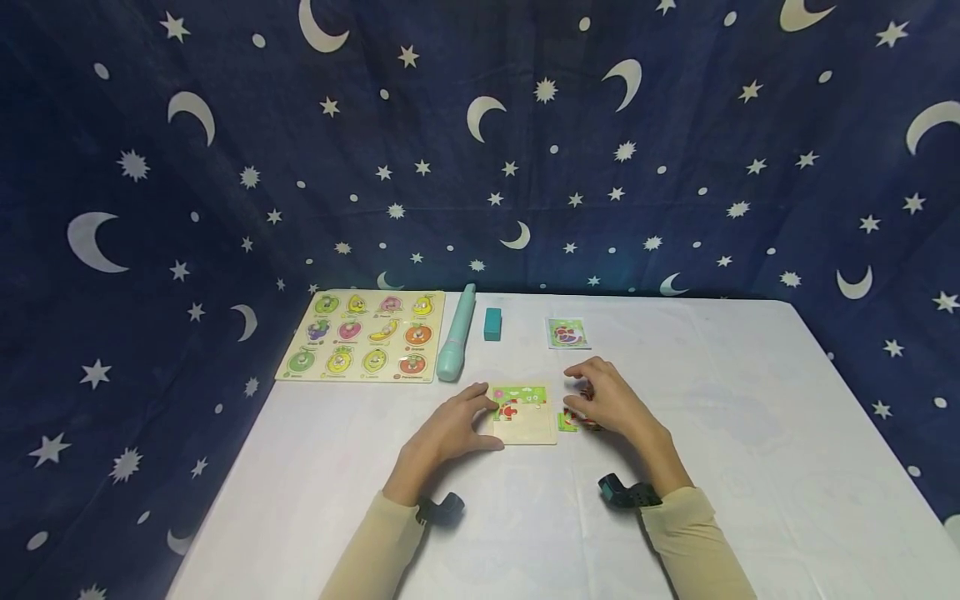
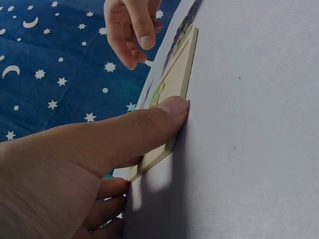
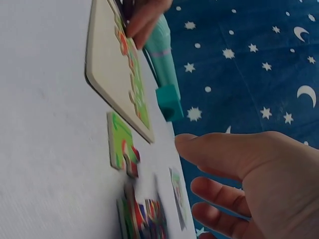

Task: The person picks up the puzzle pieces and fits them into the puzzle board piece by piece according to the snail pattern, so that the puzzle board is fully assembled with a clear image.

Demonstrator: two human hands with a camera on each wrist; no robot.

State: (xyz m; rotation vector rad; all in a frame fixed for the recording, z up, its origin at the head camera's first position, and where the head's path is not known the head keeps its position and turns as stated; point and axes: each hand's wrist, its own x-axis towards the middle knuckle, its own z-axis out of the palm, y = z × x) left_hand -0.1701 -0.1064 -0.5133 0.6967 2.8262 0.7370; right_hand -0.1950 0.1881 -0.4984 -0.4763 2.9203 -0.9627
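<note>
A small wooden puzzle board (image 1: 532, 429) lies on the white table, with joined green pieces (image 1: 525, 394) along its far side and a red-patterned piece (image 1: 507, 410) at its left. My left hand (image 1: 453, 425) grips the board's left end, the thumb (image 2: 172, 107) on the near edge and fingers around the far side. To the right of the board, my right hand (image 1: 611, 400) hovers with thumb and fingers apart and nothing between them. Below it are a loose green puzzle piece (image 3: 119, 142) and a stack of puzzle pieces (image 3: 144, 219), partly hidden by the hand in the head view.
A fruit picture board (image 1: 360, 337) lies at the back left. Beside it are a long teal wand with a thick rounded end (image 1: 456, 337) and a small teal block (image 1: 492, 324). A square picture card (image 1: 567, 333) lies beyond my right hand. Starry dark-blue cloth (image 1: 480, 208) hangs behind the table.
</note>
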